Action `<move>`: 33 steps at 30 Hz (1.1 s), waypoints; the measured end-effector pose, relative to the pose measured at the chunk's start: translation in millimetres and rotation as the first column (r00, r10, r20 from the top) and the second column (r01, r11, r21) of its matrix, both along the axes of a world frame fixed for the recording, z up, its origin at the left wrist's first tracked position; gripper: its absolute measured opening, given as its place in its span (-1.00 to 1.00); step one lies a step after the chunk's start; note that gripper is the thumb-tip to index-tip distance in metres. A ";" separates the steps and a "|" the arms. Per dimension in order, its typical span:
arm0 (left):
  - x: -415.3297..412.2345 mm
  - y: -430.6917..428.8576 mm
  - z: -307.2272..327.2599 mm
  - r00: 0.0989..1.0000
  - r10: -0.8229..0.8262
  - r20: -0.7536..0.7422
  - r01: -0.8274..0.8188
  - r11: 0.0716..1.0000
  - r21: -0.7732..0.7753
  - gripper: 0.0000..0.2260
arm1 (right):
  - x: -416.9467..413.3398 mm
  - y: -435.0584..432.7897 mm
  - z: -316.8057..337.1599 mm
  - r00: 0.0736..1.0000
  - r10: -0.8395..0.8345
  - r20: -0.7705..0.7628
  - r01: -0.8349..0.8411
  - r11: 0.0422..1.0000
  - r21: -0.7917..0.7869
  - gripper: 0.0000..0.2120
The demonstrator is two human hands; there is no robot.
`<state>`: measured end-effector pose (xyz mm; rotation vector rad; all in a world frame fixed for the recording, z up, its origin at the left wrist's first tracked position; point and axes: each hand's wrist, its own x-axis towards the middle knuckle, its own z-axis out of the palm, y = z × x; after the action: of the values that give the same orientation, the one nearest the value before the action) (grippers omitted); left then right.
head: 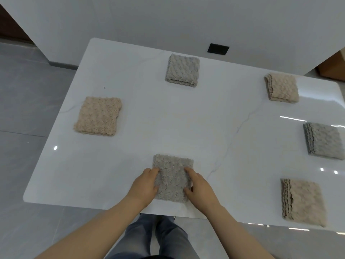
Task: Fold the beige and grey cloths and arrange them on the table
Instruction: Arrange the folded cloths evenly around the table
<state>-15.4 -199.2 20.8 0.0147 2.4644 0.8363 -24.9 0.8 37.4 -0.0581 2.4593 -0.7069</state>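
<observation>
A person stands at the near edge of a glossy white desk (168, 118), both bare forearms reaching onto it. Right in front of them lies a folded grey cloth (172, 177), a small squarish pad close to the desk's near edge. The left grip (144, 184) rests on that cloth's left side, fingertips and thumb lying on top of the fabric. The right grip (200, 186) rests on its right side, forefinger stretched out over the upper corner and thumb touching the lower edge. Neither grip is closed round the cloth; the fingers are loose and press down on it.

Five more folded cloths lie well apart from this one. Up and to its left sits a beige cloth (98, 116). Straight beyond it, near the far edge, is a second grey cloth (183, 70). Far off to its upper right is a small beige cloth (282, 87). To its right, near the desk's right edge, lies a third grey cloth (323, 140), and nearer than that, level with the held cloth, is a large beige cloth (303, 201).

Beyond the far grey one, a black panel (218, 48) is set in the white wall. Blue jeans (149, 236) show below the desk edge.
</observation>
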 end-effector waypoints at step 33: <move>8.8 20.6 -2.3 0.997 0.070 -0.015 -0.070 0.998 0.005 -0.54 | 0.3 17.2 0.1 1.000 0.024 0.020 -0.024 1.000 -0.011 -0.40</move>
<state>-6.6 -178.5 18.5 -0.0646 2.4902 0.8742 -24.6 18.0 37.5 -0.0844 2.4320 -0.7068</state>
